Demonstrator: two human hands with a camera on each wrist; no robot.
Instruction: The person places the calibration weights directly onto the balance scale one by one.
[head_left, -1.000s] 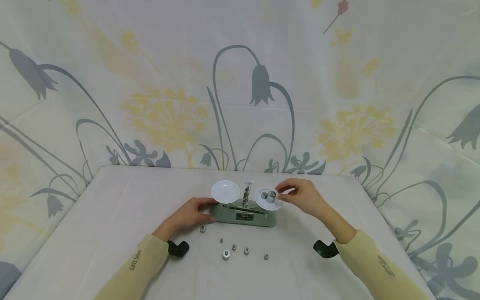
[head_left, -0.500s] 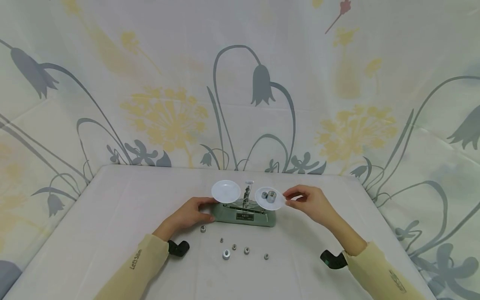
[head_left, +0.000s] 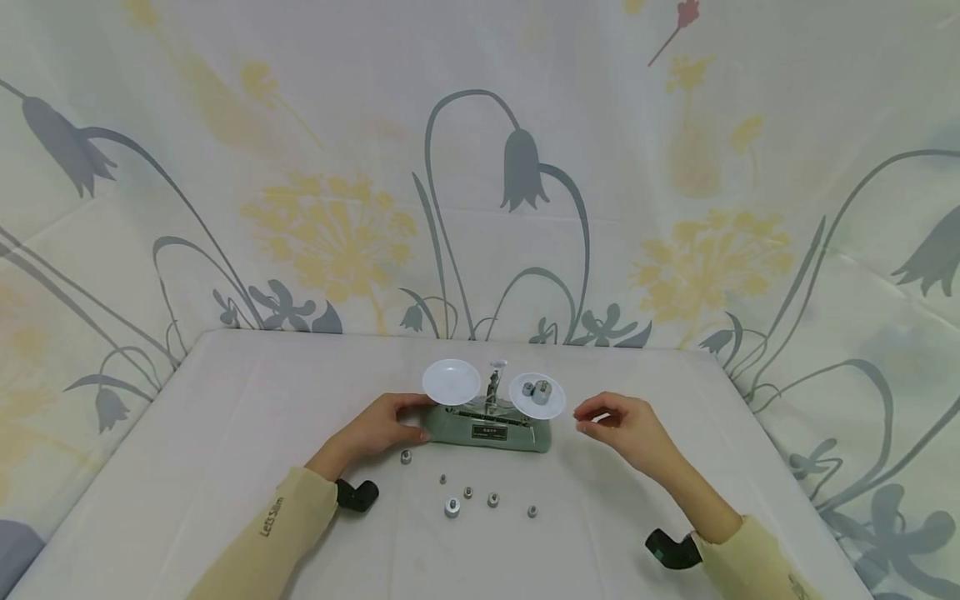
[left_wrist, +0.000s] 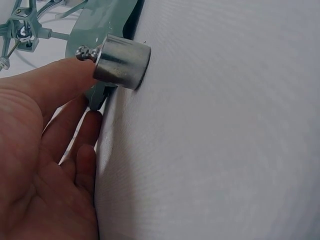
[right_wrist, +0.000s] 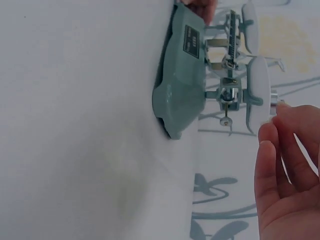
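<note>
A green balance scale with two white pans stands on the table. My left hand grips the left end of its base, thumb in front and fingers behind. Close to that thumb a cylindrical metal weight with a knob sits on the cloth. Nothing lies on the left pan. A larger weight and a smaller weight stand on the right pan. Just right of this pan, my right hand holds nothing, its fingers loosely bent and thumb apart from them.
In front of the scale several metal weights of different sizes are scattered, the widest weight among them. A white cloth covers the table. Behind hangs a flower-printed curtain.
My right hand has let go of the larger weight on the right pan and drawn back to the right and towards me. The left hand has stayed on the base.
</note>
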